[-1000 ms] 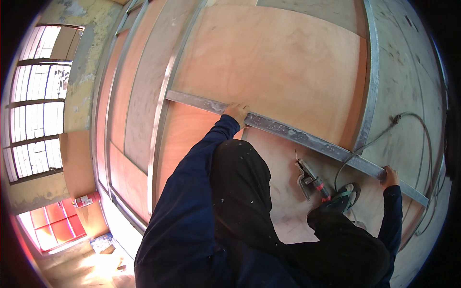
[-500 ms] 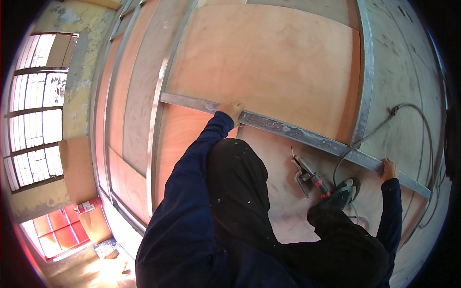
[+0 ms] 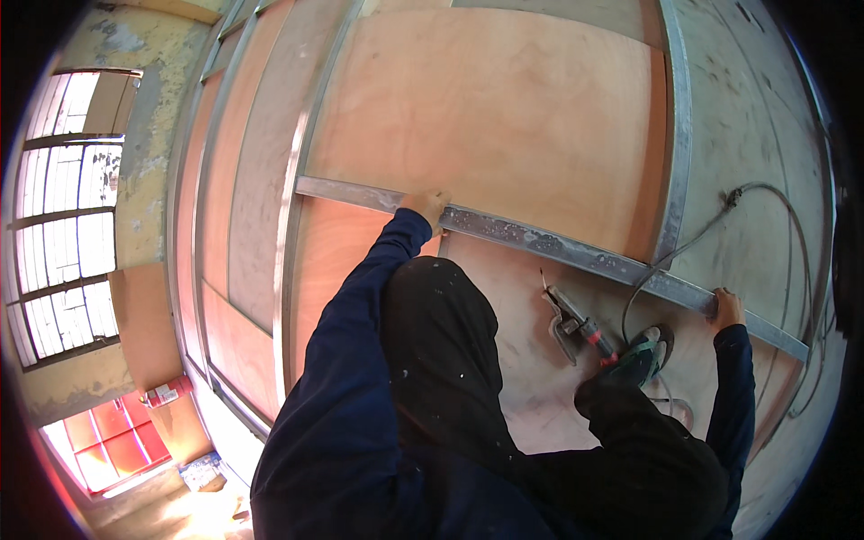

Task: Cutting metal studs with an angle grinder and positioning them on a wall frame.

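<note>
A long grey metal bar (image 3: 540, 241) lies across in front of me, slanting down to the right. My left hand (image 3: 426, 207) is closed around it left of the middle. Toward its right end, my right hand (image 3: 725, 310) grips the same bar. The bar's left end meets a long metal rail (image 3: 290, 216); farther along it passes the near end of another rail (image 3: 678, 135). Beyond the bar is a reddish plywood sheet (image 3: 486, 108). On the near side, close to my foot, an angle grinder-like power tool (image 3: 585, 331) with a red band lies on the panel.
A grey cable (image 3: 697, 236) loops over the bar and across the right side. My sandalled foot (image 3: 650, 353) stands beside the tool. More metal framing (image 3: 205, 198) runs along the left, beyond which are barred windows (image 3: 67, 193) and a red gridded panel (image 3: 112, 441).
The view has shifted slightly. Both hands keep their hold on the bar, with the left hand showing a little farther left; the bar and tool look otherwise unmoved.
</note>
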Demonstrator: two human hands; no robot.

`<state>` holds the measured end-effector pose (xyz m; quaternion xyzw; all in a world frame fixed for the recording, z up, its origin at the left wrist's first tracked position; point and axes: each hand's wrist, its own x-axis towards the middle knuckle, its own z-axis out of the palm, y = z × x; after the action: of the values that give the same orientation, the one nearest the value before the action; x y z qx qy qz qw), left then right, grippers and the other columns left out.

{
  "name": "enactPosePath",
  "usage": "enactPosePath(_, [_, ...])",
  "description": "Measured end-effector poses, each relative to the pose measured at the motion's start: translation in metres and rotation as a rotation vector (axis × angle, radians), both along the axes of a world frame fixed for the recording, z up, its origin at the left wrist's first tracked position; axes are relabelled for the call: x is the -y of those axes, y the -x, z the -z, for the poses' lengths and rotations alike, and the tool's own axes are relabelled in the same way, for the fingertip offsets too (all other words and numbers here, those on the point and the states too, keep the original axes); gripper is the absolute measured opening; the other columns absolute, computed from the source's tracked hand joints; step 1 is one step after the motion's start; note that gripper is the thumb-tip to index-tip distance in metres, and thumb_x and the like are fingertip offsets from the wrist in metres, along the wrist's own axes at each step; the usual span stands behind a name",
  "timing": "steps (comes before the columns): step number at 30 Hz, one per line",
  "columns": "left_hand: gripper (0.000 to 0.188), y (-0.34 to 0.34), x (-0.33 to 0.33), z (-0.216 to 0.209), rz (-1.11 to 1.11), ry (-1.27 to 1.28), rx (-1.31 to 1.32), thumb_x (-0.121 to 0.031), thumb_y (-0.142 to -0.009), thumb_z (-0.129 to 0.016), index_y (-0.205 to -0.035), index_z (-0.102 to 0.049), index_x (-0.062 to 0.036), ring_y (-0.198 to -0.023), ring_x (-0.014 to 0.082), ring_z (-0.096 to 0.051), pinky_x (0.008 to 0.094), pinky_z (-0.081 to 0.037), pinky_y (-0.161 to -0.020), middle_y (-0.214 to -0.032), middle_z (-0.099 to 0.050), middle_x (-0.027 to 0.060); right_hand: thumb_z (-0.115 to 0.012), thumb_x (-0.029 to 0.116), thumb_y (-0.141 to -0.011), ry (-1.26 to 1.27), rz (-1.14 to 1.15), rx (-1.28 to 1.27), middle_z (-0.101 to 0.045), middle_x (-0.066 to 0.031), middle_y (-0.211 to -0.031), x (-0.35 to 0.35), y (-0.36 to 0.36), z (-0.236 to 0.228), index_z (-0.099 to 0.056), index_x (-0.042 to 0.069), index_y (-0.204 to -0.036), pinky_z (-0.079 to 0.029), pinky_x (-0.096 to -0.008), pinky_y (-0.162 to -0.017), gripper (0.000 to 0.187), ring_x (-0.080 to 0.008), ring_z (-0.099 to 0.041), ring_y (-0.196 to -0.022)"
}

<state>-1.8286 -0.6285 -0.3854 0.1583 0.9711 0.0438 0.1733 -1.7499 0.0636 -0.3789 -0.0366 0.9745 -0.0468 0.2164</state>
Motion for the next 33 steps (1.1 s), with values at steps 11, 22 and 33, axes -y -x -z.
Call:
enactPosePath(11, [0.057,0.003,-0.001,-0.001,0.055,-0.04,-0.053,-0.027,-0.048,-0.088,-0.094,-0.058,-0.0104,-0.09,0.0335,-0.062,0.0441,-0.051,-0.075,-0.094,-0.062,0.0113,-0.077,0.01,-0.05,0.025,-0.026,-0.019,-0.063,-0.0155,-0.091,-0.016,0.001,0.012,-0.063,0.006,-0.091,-0.05,-0.042,-0.078,0.044,-0.037,-0.061,-0.088])
enactPosePath(22, [0.058,0.005,-0.011,-0.001,0.103,-0.024,-0.046,-0.031,-0.047,-0.087,-0.094,-0.059,-0.0103,-0.089,0.0335,-0.062,0.0442,-0.051,-0.073,-0.091,-0.062,0.0117,-0.075,0.02,-0.059,0.082,0.025,0.039,-0.061,-0.0165,-0.091,-0.025,-0.006,0.013,-0.062,0.006,-0.092,-0.048,-0.0457,-0.076,0.038,-0.0388,-0.059,-0.087])
enactPosePath(33, [0.062,0.005,-0.011,0.001,0.076,-0.038,-0.097,-0.031,-0.046,-0.089,-0.097,-0.06,-0.0113,-0.091,0.0318,-0.062,0.041,-0.052,-0.075,-0.094,-0.063,0.01,-0.075,0.025,-0.06,-0.014,-0.057,-0.046,-0.061,-0.0152,-0.09,-0.01,-0.01,-0.005,-0.058,0.008,-0.091,-0.048,-0.044,-0.078,0.04,-0.037,-0.059,-0.088])
